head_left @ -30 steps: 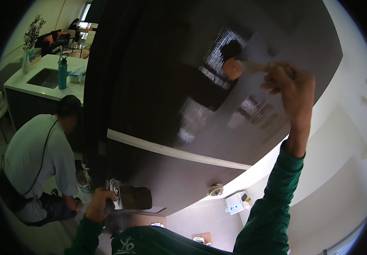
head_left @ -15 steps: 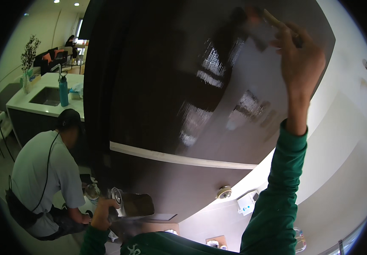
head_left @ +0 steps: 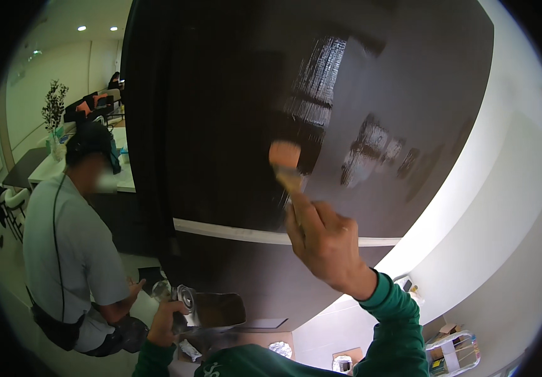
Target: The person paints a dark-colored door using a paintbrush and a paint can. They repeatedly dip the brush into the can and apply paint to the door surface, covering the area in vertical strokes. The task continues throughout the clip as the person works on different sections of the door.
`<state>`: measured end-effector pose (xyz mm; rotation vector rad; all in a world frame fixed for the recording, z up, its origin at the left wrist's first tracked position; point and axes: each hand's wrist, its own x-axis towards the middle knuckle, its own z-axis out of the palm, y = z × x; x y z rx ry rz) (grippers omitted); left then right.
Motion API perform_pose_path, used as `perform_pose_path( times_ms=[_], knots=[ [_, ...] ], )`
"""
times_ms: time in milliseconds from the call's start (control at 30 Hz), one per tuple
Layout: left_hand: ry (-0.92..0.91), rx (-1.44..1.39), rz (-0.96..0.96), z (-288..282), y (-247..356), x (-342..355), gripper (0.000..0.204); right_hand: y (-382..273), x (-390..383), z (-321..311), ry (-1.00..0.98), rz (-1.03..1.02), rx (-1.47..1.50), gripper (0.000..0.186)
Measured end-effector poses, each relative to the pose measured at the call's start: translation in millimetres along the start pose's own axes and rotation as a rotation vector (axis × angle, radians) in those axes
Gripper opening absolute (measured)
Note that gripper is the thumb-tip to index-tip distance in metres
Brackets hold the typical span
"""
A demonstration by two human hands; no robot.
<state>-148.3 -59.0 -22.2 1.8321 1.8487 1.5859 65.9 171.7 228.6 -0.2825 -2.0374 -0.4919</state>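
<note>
My right hand (head_left: 330, 248) is closed round the wooden handle of a flat paintbrush (head_left: 284, 157), its pale orange bristles pointing up. The brush is in front of a large dark brown panel (head_left: 220, 113), beside wet, glossy streaks (head_left: 318, 81); I cannot tell whether the bristles touch. More wet patches (head_left: 371, 147) shine to the right. Low at the left, my left hand (head_left: 167, 320) grips the end of a rectangular metal tin (head_left: 242, 309) with an open side and dark brown inside. A round metal fitting (head_left: 186, 297) shows beside my fingers.
A pale strip (head_left: 233, 230) crosses the panel's lower part. Close on the left stands another person (head_left: 70, 239) in a grey shirt. A white curved wall (head_left: 497, 188) rises at right. Below are foil-covered things (head_left: 280, 349) on cardboard and a white stepladder or rack (head_left: 462, 355).
My right hand has brought the brush down and left from the panel's upper right. The person at left has risen from a bent posture. My view has shifted slightly.
</note>
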Motion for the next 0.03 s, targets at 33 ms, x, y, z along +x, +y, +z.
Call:
perform_pose_path(
  times_ms=[33],
  knots=[
    [-0.001, 0.008, -0.003, -1.9, 0.7, -0.9, 0.035, -0.4, -5.1, -3.4, -0.025, 0.002, 0.042, 0.032]
  ],
)
